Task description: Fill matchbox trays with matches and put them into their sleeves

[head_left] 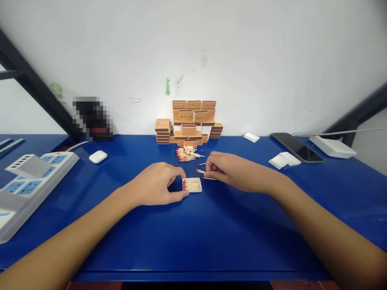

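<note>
Matchbox tray (196,191), long axis 9-to-3 o'clock, lies at the left hand's (161,183) 3 o'clock, its end gripped; right hand (224,168), at the tray's 2 o'clock, pinches a red-tipped match (199,171).

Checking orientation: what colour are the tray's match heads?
Red match heads, best seen in the head view.

The left hand (163,183) grips the left end of a small white rectangular tray (200,191) between thumb and finger, with red-tipped pale wooden matches (192,185) lying inside. Just right of it, the right hand (219,167) pinches a red-headed matchstick (199,171) above the glossy blue tabletop (193,237). Farther off lies a loose heap of red-headed matches (186,154), before stacked yellow-and-brown cardboard matchboxes (193,117) by the white wall (256,60). A black rectangular smartphone (298,147) lies far right; a white-and-blue power strip (39,177) sits left.
</note>
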Action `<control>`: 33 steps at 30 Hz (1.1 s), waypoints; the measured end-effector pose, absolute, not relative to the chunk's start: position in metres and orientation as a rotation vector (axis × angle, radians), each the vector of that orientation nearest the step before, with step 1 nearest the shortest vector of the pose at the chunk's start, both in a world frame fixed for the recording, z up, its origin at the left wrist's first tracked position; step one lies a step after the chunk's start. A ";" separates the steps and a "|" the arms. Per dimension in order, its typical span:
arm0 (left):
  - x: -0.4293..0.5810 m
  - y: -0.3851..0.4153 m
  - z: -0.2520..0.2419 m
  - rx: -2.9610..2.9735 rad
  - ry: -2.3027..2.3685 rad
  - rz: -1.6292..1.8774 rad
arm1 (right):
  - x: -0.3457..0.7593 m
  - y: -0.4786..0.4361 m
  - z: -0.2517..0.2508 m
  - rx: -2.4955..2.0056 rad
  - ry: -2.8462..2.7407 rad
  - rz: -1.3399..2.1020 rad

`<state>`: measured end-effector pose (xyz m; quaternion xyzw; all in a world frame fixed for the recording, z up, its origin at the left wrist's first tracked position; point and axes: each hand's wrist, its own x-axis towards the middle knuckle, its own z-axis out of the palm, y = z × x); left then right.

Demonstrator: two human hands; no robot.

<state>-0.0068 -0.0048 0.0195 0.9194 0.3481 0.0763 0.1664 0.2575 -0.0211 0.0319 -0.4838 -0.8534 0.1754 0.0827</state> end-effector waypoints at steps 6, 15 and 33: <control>-0.008 -0.005 0.017 2.629 0.966 0.247 | 0.229 -0.035 0.028 -1.379 -2.642 0.414; -0.007 -0.005 0.018 2.626 0.989 0.231 | 0.224 -0.037 0.022 -1.298 -2.670 0.313; -0.008 -0.006 0.018 2.648 0.975 0.251 | 0.222 -0.036 0.015 -1.286 -2.644 0.315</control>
